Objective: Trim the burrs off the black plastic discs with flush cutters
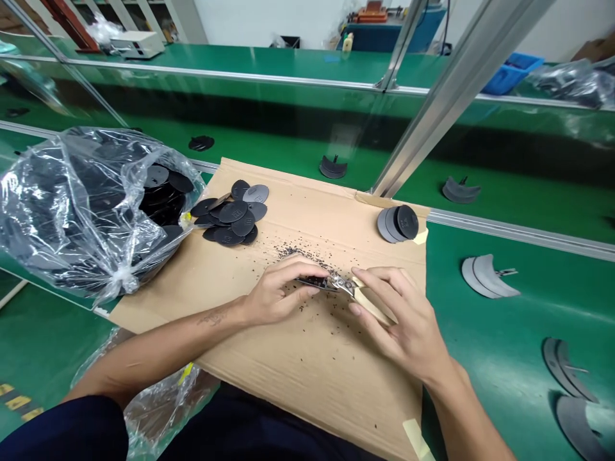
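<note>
My left hand (278,291) pinches a thin black oval plastic disc (314,282) flat over a sheet of brown cardboard (298,365). My right hand (398,317) grips a small cutting tool (358,294) with tape-wrapped handles, its metal jaws touching the disc's edge. Black trimmings (307,256) lie scattered on the cardboard around both hands. A loose pile of black oval discs (233,214) lies at the cardboard's far left. A short stack of discs (398,224) leans at its far right corner.
A clear plastic bag (86,205) full of black discs sits at the left. Another plastic bag (158,400) lies near my lap. Curved grey parts (487,275) rest on the green conveyor belt (519,333). A slanted aluminium post (442,96) rises behind the cardboard.
</note>
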A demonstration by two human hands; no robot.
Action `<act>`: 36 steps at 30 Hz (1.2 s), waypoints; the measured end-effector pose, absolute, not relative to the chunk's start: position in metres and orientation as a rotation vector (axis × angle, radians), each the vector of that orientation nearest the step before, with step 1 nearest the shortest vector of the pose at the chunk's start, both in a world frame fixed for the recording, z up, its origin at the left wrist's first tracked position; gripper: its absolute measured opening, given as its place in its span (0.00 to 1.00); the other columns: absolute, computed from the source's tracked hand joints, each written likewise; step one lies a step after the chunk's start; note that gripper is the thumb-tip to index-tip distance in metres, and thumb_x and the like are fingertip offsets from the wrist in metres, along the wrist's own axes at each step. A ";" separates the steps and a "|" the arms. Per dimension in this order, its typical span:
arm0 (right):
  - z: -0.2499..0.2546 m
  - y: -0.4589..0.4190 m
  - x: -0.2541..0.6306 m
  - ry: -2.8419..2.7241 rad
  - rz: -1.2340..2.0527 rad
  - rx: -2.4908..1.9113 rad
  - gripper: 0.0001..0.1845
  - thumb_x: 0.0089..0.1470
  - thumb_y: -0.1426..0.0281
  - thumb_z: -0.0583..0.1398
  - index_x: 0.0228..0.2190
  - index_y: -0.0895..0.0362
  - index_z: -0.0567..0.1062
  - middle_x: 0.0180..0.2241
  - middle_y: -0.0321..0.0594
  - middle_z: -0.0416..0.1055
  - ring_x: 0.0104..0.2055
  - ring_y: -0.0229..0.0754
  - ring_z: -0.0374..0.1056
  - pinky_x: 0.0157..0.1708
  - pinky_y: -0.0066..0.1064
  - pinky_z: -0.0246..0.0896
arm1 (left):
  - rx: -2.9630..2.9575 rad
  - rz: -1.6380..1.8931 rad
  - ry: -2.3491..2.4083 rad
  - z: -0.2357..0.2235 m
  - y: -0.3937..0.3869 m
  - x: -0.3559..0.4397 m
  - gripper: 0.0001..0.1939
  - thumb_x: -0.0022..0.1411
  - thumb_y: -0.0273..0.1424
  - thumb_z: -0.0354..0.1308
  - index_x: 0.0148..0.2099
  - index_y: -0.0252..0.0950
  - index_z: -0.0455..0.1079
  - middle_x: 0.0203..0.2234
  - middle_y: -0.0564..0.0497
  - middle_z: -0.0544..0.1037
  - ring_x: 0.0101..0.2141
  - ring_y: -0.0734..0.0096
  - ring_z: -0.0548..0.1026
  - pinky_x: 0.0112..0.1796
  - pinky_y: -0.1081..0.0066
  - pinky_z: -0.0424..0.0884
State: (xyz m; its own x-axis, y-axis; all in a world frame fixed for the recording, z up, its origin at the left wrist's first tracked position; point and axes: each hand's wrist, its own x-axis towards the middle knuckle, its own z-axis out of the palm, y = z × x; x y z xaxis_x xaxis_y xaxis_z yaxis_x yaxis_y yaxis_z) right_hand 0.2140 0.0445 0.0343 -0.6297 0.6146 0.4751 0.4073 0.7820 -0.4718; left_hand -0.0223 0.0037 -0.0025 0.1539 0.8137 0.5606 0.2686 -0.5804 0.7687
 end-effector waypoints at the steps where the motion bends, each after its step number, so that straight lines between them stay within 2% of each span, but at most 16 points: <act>1: 0.033 0.045 0.214 -2.346 0.397 -0.746 0.24 0.60 0.67 0.62 0.57 0.51 0.70 0.41 0.47 0.73 0.41 0.49 0.69 0.38 0.42 0.67 | 1.940 1.434 1.017 -0.002 0.004 -0.022 0.12 0.68 0.31 0.59 0.52 0.35 0.74 0.41 0.44 0.80 0.43 0.66 0.77 0.44 0.63 0.74; 15: 0.033 0.047 0.214 -2.345 0.399 -0.693 0.23 0.58 0.70 0.64 0.55 0.51 0.72 0.41 0.44 0.74 0.39 0.46 0.69 0.37 0.39 0.65 | 1.929 1.410 0.940 0.000 0.003 -0.024 0.12 0.68 0.31 0.58 0.52 0.35 0.73 0.40 0.45 0.80 0.43 0.66 0.77 0.45 0.63 0.74; 27: 0.039 0.043 0.212 -2.413 0.190 -0.716 0.11 0.62 0.70 0.61 0.47 0.56 0.74 0.36 0.42 0.76 0.34 0.41 0.69 0.32 0.33 0.63 | 1.908 1.384 0.924 -0.002 0.004 -0.024 0.12 0.67 0.28 0.59 0.53 0.36 0.73 0.41 0.45 0.81 0.42 0.66 0.77 0.44 0.63 0.74; 32: 0.036 0.042 0.213 -2.403 0.123 -0.766 0.11 0.63 0.69 0.62 0.46 0.56 0.75 0.34 0.40 0.77 0.33 0.39 0.69 0.31 0.31 0.61 | 1.873 1.371 0.978 -0.003 0.001 -0.023 0.12 0.67 0.28 0.59 0.53 0.36 0.72 0.40 0.45 0.80 0.42 0.67 0.76 0.44 0.65 0.74; 36: 0.034 0.044 0.213 -2.385 -0.087 -0.859 0.11 0.62 0.66 0.62 0.46 0.56 0.75 0.34 0.41 0.77 0.33 0.41 0.67 0.31 0.34 0.56 | 2.013 1.318 1.009 -0.002 0.001 -0.024 0.18 0.66 0.27 0.59 0.57 0.37 0.70 0.41 0.46 0.78 0.41 0.67 0.75 0.42 0.66 0.72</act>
